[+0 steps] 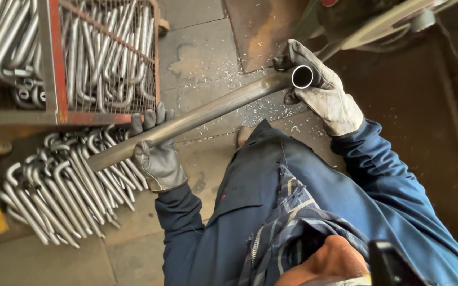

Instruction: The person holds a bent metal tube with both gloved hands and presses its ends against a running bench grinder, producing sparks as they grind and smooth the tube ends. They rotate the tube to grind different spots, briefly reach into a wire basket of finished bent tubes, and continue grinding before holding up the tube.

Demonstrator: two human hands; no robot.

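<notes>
From the head camera, a person in blue work clothes holds a straight steel tube level across the body, over the concrete floor. The gloved left hand wraps closed round the tube's middle; the gloved right hand cups the open near end, fingers closed on it. It looks like a carrying or positioning step; shifting it further would call for both grips kept firm so the far end clears the red wire crate of bent rods and the loose pile of bent rods below. No packages, labels or signs show.
</notes>
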